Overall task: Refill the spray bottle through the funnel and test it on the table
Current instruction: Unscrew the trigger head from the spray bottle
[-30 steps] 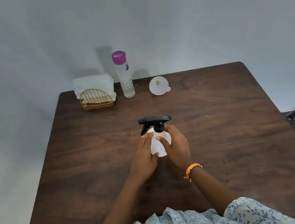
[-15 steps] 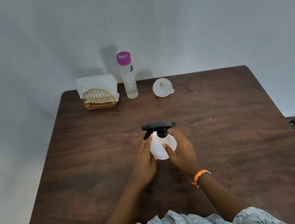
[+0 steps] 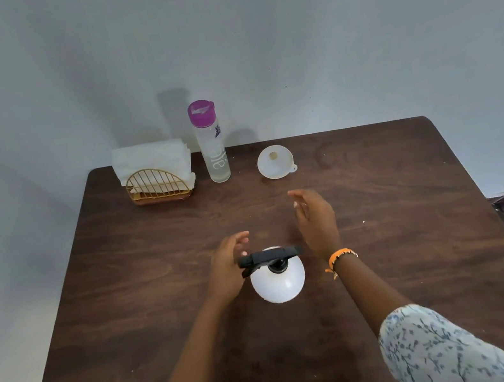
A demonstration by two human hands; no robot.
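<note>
Both grips released: left hand (image 3: 228,265), right hand (image 3: 316,220) (flanking one spray bottle (image 3: 278,279)), one funnel (image 3: 275,162).

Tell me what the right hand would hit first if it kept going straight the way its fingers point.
Probably the white funnel. The right hand is open, fingers aimed toward the table's far edge, with bare wooden table between. Its height above the table is unclear, so it might pass above the funnel.

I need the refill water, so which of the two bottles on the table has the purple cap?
The tall clear bottle at the far edge, beside the napkin holder. The other, the round white spray bottle, has a black trigger top.
</note>
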